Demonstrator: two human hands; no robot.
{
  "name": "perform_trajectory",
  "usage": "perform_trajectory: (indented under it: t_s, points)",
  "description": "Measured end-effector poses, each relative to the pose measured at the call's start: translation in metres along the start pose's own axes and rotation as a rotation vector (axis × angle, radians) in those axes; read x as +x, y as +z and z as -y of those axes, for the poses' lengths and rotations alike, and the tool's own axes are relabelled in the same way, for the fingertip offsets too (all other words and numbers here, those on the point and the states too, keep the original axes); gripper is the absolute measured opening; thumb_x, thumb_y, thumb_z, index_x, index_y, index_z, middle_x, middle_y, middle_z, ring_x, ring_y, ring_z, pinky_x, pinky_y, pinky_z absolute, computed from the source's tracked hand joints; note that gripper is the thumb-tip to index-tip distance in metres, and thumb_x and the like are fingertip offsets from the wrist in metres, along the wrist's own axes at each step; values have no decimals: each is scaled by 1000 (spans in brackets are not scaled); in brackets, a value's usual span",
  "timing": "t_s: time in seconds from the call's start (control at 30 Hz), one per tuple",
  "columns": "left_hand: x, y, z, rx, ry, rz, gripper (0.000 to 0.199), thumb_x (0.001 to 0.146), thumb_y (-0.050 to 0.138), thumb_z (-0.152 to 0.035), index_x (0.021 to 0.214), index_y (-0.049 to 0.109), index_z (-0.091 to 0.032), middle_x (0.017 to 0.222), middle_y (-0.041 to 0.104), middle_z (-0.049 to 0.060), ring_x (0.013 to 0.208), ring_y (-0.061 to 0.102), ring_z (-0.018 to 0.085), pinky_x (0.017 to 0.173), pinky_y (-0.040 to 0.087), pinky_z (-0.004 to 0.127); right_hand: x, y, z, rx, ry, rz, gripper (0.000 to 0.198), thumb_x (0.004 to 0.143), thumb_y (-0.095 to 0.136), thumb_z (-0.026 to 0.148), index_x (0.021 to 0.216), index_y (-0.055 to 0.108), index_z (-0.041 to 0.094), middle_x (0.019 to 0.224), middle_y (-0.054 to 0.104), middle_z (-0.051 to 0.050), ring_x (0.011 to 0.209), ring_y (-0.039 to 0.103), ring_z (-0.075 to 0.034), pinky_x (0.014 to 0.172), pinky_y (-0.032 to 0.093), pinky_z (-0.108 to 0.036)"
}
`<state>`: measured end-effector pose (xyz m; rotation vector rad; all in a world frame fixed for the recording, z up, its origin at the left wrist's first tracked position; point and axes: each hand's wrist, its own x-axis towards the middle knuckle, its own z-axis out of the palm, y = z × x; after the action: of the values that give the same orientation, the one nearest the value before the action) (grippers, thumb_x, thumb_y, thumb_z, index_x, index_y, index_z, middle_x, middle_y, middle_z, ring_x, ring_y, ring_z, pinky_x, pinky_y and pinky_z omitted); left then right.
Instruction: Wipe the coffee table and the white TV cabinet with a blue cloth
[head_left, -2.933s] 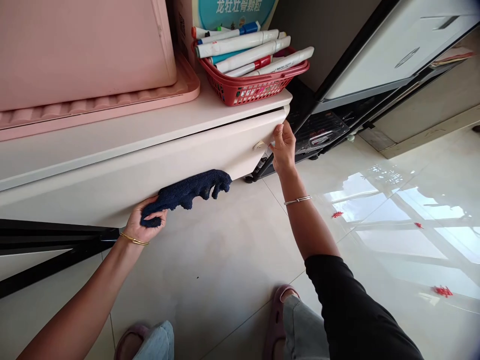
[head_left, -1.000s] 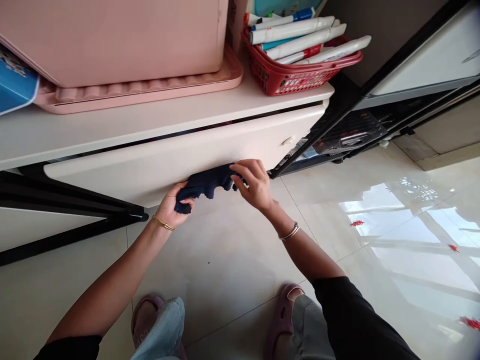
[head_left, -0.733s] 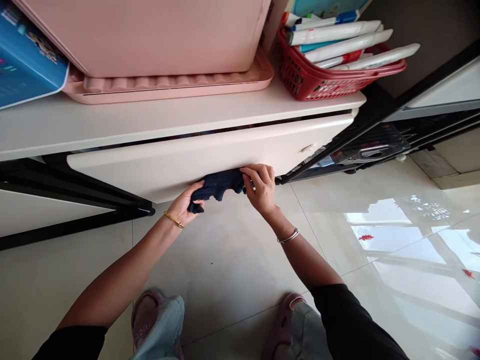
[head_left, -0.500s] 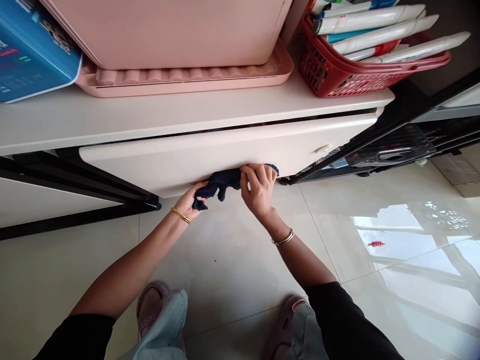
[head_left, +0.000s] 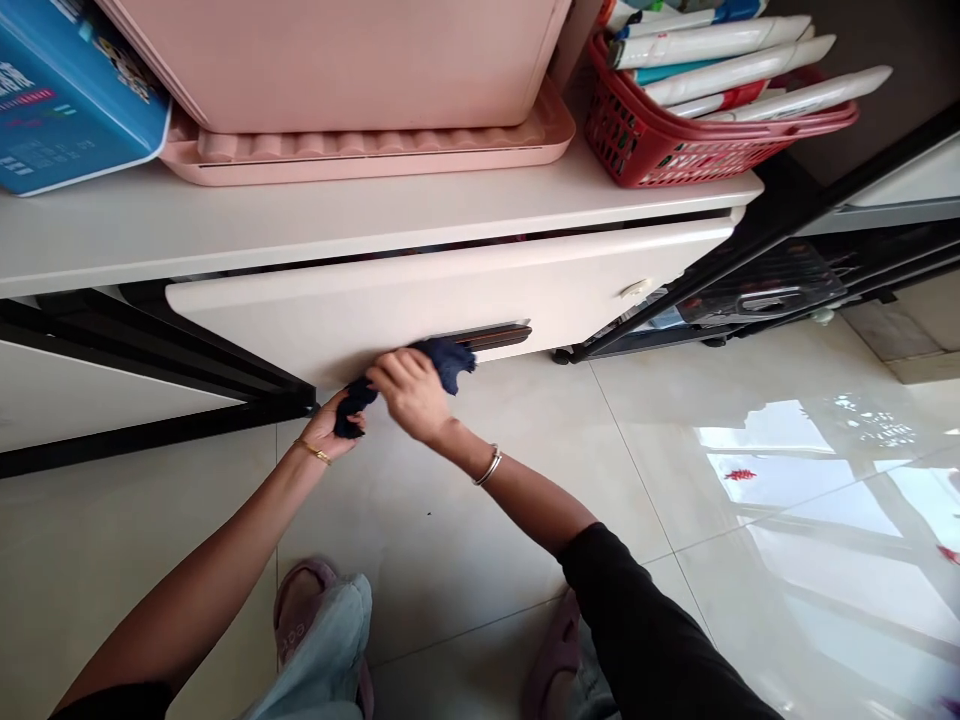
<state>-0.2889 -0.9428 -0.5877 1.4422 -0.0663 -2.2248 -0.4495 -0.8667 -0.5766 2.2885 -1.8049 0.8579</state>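
Note:
A dark blue cloth [head_left: 450, 362] is bunched against the front of a white drawer [head_left: 315, 320]. My right hand [head_left: 411, 393] presses on the cloth from above, its fingers bent over it. Lower and to the left, my left hand [head_left: 334, 428] grips the cloth's other end beside the drawer's lower left corner. To the right of the cloth, a long dark handle [head_left: 499, 335] shows on the drawer front; its left part is covered. A small pale knob-like piece [head_left: 636, 288] sits near the drawer's right end.
On the white top [head_left: 450, 205] stand a blue box [head_left: 67, 110], a pink container [head_left: 337, 60] on a ribbed pink tray [head_left: 375, 165], and a red basket [head_left: 675, 145] of white markers. Black metal legs [head_left: 292, 405] flank the drawer. Shiny floor tiles [head_left: 465, 540] lie below.
Both hands have moved left along the drawer front with the cloth, the right hand farther. The dark handle, hidden before, now shows to the right. The view has shifted slightly.

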Motion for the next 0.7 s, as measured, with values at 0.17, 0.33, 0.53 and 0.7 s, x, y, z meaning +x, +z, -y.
perform_trajectory:
  t_s: [0.17, 0.33, 0.53, 0.7]
  points:
    - [-25, -26, 0, 128, 119, -102, 22, 103, 46, -24, 94, 64, -17, 84, 74, 5, 66, 71, 17, 59, 64, 33, -33, 35, 33, 192, 148, 146, 26, 110, 36, 32, 107, 60, 21, 102, 65, -6, 94, 60, -20, 96, 45, -35]
    - [-48, -23, 21, 337, 328, -37, 7, 91, 69, -22, 89, 63, -19, 94, 73, 4, 79, 71, 16, 65, 64, 26, -69, 32, 16, 530, 617, 216, 16, 107, 38, 39, 107, 47, 26, 97, 60, -2, 72, 54, -18, 69, 41, -29]
    - [-56, -5, 32, 765, 827, 191, 38, 78, 85, -48, 96, 62, -23, 81, 62, -2, 65, 61, 13, 47, 55, 22, -82, -29, -35, 1006, 491, 365, 32, 97, 58, 54, 100, 46, 25, 71, 44, 8, 63, 41, -12, 65, 36, -26]
    - [-69, 13, 30, 1090, 1348, 385, 25, 96, 67, -29, 121, 66, -26, 111, 71, 6, 87, 70, 15, 52, 57, 19, -82, -96, -66, 1009, 396, 350, 31, 90, 73, 35, 113, 56, 24, 72, 46, 8, 61, 44, -10, 59, 38, -25]
